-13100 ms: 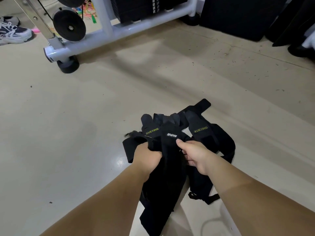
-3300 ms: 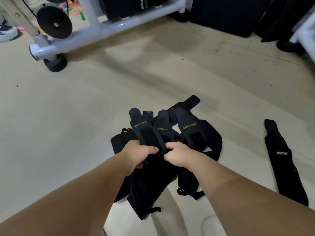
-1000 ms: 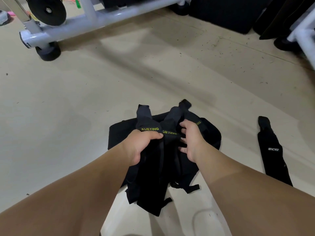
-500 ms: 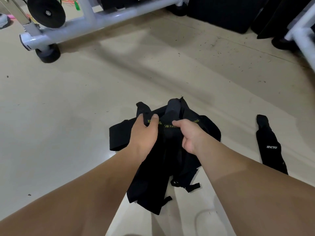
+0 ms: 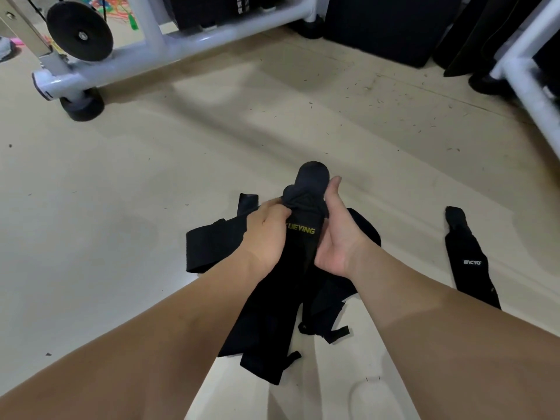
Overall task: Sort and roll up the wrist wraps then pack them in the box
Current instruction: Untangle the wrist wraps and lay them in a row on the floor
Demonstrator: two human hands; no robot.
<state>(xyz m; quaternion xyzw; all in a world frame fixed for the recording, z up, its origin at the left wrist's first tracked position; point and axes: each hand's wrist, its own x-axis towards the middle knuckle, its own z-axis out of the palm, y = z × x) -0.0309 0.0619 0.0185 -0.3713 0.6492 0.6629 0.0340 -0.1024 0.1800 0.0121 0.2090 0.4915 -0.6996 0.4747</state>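
A bundle of black wrist wraps with yellow lettering (image 5: 303, 237) is lifted off the beige floor between both hands, its tails hanging down to the floor. My left hand (image 5: 266, 234) grips the bundle from the left. My right hand (image 5: 336, 234) presses against its right side, palm inward and thumb up. The bundle's rounded top end (image 5: 313, 175) sticks up above my fingers. More black wraps (image 5: 212, 247) lie on the floor under the hands. One single black wrap with white lettering (image 5: 468, 259) lies flat on the floor at the right. No box is in view.
A white gym machine frame (image 5: 169, 53) with a black wheel (image 5: 80, 34) and rubber foot (image 5: 81, 106) stands at the back left. Black pads (image 5: 385, 25) stand at the back. Another white frame tube (image 5: 527, 86) runs along the right edge. A shoe toe (image 5: 375, 401) shows at the bottom.
The wraps have been gathered into one upright bundle and lifted higher. My right hand turned palm inward against it. The yellow-lettered ends now stack together rather than fan out.
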